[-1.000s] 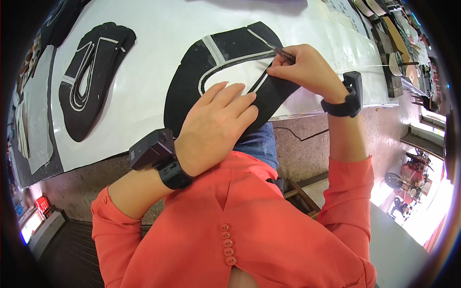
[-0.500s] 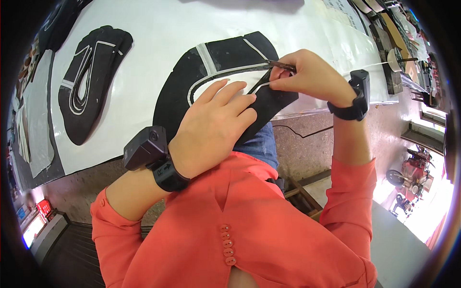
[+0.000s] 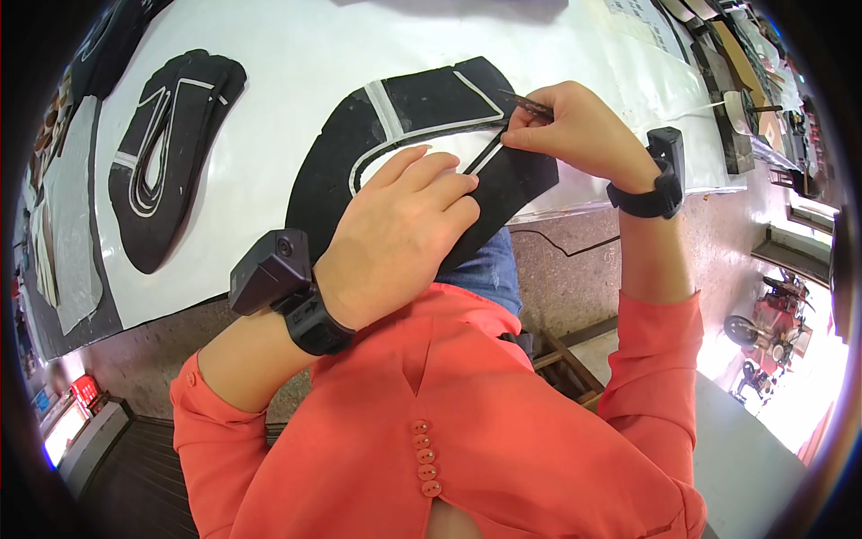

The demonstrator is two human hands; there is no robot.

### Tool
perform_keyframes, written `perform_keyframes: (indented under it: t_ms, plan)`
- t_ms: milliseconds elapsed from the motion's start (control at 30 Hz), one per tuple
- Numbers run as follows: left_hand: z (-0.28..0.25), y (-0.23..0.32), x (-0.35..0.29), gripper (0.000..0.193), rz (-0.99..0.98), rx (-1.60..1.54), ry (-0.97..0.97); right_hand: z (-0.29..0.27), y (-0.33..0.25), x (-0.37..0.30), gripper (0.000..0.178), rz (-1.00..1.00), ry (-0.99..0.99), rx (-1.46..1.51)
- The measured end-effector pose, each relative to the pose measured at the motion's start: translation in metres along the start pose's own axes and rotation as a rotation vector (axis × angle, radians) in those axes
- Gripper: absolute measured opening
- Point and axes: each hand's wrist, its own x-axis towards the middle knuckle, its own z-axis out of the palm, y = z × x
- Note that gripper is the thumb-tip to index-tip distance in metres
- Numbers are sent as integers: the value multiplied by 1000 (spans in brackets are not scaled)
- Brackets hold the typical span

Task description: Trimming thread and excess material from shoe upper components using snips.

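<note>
A curved black shoe-upper piece (image 3: 319,175) with narrow white tape along its seams and opening lies at the table's front edge. My left hand (image 3: 395,220) rests flat on it, fingers stretched out across the near side of the opening. At the right end of the opening my right hand (image 3: 579,130) is closed round a slim dark pointed tool (image 3: 532,106), its tip pointing left; its exact kind is unclear. The thumb and fingertips also touch the upper beside the white tape (image 3: 487,158) on the opening's near edge.
A stack of similar taped black uppers (image 3: 171,162) lies to the left on the white-covered table (image 3: 269,99). Grey-white sheet material (image 3: 76,242) hangs at the left edge. A white reel (image 3: 736,112) with a strand running from it stands at the right end.
My right hand has shifted slightly up, and the tool's tip has lifted off the corner of the tape. The white tape by its fingertips now lies straighter along the edge. My left hand stays put.
</note>
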Motion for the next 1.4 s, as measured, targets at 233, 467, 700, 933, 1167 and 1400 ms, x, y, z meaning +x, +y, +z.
perform_keyframes:
  t_ms: [233, 467, 700, 933, 1167, 1400]
  plan:
    - [3, -4, 13, 22, 12, -1, -43, 6, 0, 1, 25, -4, 48, -40]
    - [16, -10, 25, 15, 66, 30, 84, 2, 6, -8, 18, -27, 65, 0]
    - [12, -14, 35, 16, 88, 38, 51, -4, 19, -7, 22, -55, 154, 25]
    - [21, -23, 41, 18, 108, 55, 72, 1, 15, -1, 30, 22, 193, -59]
    - [22, -25, 46, 19, 99, 68, 10, 11, 30, -24, 22, -262, 370, -227]
    - [21, -31, 48, 23, 91, -21, 9, 16, 24, -69, 14, -331, 561, -512]
